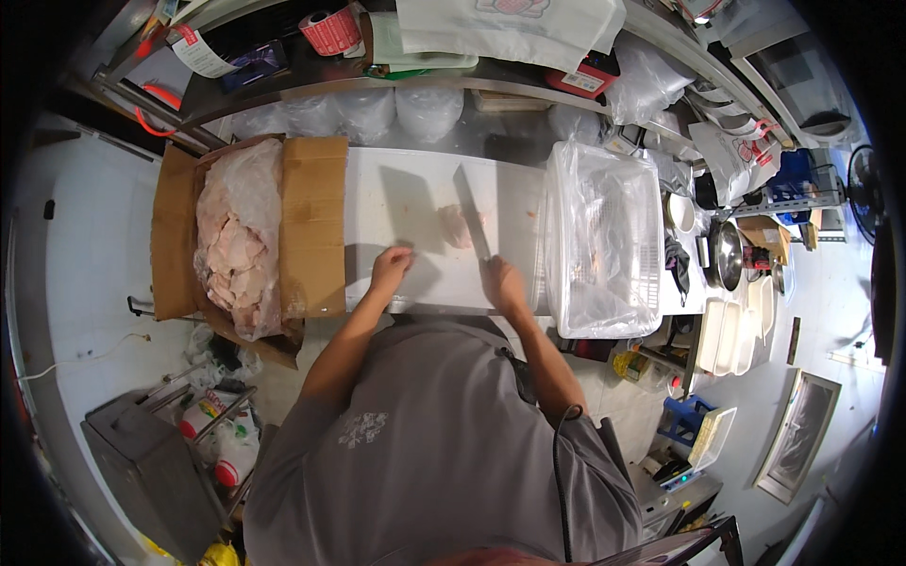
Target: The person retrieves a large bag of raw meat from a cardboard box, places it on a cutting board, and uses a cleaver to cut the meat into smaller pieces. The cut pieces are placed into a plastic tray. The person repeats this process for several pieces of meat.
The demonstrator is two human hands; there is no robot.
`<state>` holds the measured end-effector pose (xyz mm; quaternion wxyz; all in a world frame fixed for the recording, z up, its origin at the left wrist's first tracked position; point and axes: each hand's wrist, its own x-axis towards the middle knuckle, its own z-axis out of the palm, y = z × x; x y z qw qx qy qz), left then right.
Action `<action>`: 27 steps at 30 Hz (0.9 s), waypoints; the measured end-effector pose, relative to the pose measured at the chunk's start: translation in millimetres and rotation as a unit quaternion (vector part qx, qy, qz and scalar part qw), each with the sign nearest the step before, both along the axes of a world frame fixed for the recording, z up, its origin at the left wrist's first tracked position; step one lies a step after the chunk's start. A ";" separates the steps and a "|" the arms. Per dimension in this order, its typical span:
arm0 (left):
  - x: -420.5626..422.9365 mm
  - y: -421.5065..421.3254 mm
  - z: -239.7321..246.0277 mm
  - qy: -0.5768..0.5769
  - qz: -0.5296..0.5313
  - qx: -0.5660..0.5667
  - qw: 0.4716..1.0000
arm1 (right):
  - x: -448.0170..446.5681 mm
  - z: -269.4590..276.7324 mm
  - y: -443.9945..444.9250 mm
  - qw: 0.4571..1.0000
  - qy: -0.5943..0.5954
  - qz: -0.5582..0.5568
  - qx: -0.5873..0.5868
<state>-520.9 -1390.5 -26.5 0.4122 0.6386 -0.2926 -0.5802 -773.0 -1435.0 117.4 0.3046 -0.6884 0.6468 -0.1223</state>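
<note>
My right hand (pixel 504 283) holds a large knife (pixel 470 211) by its handle, the blade pointing away from me. Below the blade, a piece of raw meat (pixel 453 225), seemingly chicken, lies on the white cutting board (pixel 417 283); whether the blade touches it, I cannot tell. My left hand (pixel 393 267) is over the board, left of the meat, its fingers curled together and nothing visible in them. At the left stands an open cardboard box (pixel 314 226) holding a plastic bag of pale raw meat pieces (pixel 237 255). A plastic-lined white basket (pixel 555 283) stands to the right.
A metal shelf (pixel 297 99) runs above the far side, carrying a label roll (pixel 331 32) and plastic bags (pixel 509 28). Beneath it stand several bundles in clear plastic (pixel 429 113). Steel bowls (pixel 726 256) and white trays (pixel 723 336) are beyond the basket.
</note>
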 end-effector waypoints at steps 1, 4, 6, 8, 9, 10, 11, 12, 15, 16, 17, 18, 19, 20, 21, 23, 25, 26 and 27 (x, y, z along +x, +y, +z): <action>6.1 12.4 4.9 0.016 0.018 0.020 1.000 | -2.7 22.7 -7.7 1.000 -0.005 -0.011 0.022; 18.6 38.2 7.4 0.023 0.063 0.075 0.995 | -14.0 86.4 -25.8 0.969 -0.191 -0.010 -0.154; 22.6 54.2 2.3 0.025 0.075 0.079 0.994 | -8.0 93.0 -36.6 0.916 -0.319 0.006 -0.245; 24.9 68.7 -4.6 0.038 0.085 0.113 0.989 | 7.6 64.6 -40.9 0.877 -0.360 0.039 -0.316; 25.2 75.2 -7.3 0.043 0.093 0.094 0.990 | 18.6 39.4 -39.2 0.873 -0.350 0.041 -0.339; 26.9 82.5 -8.6 0.043 0.101 0.091 0.990 | 22.8 13.8 -23.4 0.982 -0.126 -0.050 -0.129; 25.6 84.2 -10.5 0.045 0.104 0.103 0.988 | 20.2 -10.8 -18.6 0.992 0.097 -0.012 0.076; 23.8 89.4 -10.5 0.035 0.096 0.086 0.991 | 13.5 -31.9 -10.1 0.989 0.093 -0.040 0.103; 21.1 83.8 -2.3 -0.001 0.077 0.051 0.996 | 3.1 -71.8 -3.4 0.995 0.067 -0.015 0.068; 15.9 72.5 1.5 -0.010 0.064 0.020 0.998 | 0.5 -76.8 -1.4 0.995 0.069 -0.006 0.070; 12.4 54.6 5.8 -0.029 0.052 0.003 0.998 | -0.8 -78.8 -2.6 0.995 0.076 -0.004 0.067; 7.1 35.7 10.5 -0.100 0.002 -0.038 0.994 | -1.5 -77.7 -4.2 0.996 0.067 0.005 0.051; -1.0 18.5 15.9 -0.165 -0.021 -0.120 0.979 | -0.5 -75.8 -5.7 0.996 0.073 0.001 0.053; -11.5 -1.6 20.9 -0.229 -0.045 -0.160 0.959 | 0.6 -73.5 -7.7 0.997 0.063 0.005 0.039; -20.0 -21.9 26.2 -0.268 -0.077 -0.163 0.947 | 0.7 -71.2 -8.9 0.996 0.070 0.002 0.052; -37.0 -59.1 34.6 -0.367 -0.157 -0.211 0.892 | 0.4 -68.4 -7.3 0.998 0.053 0.008 0.027; -52.5 -83.7 37.6 -0.451 -0.204 -0.284 0.821 | -1.4 -68.7 -1.8 0.998 0.057 0.013 0.032; -55.6 -90.9 37.3 -0.465 -0.259 -0.241 0.811 | -3.6 -69.7 2.7 0.997 0.065 0.013 0.035; -59.0 -96.0 35.5 -0.459 -0.280 -0.229 0.811 | -5.4 -71.5 6.7 0.997 0.070 0.018 0.031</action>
